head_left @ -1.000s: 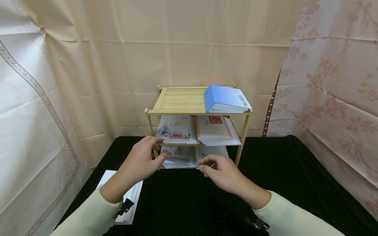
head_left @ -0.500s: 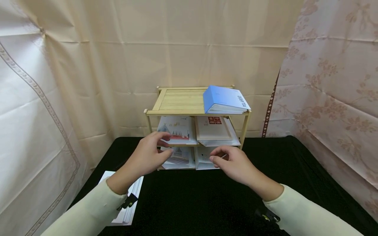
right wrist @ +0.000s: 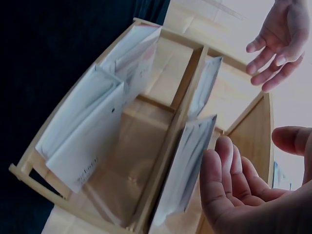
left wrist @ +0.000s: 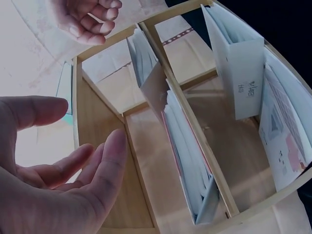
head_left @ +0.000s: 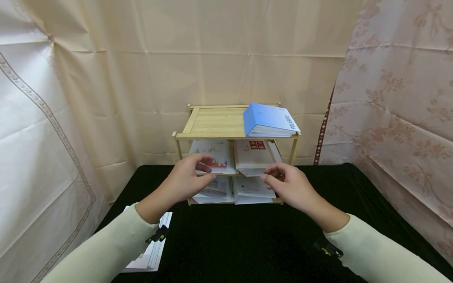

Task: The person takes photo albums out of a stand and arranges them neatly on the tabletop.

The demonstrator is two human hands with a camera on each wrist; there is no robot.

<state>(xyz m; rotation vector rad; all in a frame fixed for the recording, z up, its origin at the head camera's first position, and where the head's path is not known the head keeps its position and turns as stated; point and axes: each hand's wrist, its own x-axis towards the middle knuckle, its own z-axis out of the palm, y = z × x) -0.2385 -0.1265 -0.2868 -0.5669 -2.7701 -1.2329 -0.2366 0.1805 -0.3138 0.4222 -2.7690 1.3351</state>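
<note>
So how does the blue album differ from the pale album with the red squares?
The blue album has dark cover lettering; the pale album bears red squares. The blue album lies atop the rack; the pale album lies one level lower. In the head view, both sit right of centre.

The right hand (head_left: 293,186) is drifting toward two o'clock, baring more of the lower-tier white book (head_left: 253,188). The left hand (head_left: 187,179) is also shifting toward two o'clock, its fingers (head_left: 203,158) covering more of the illustrated book (head_left: 212,146).
</note>
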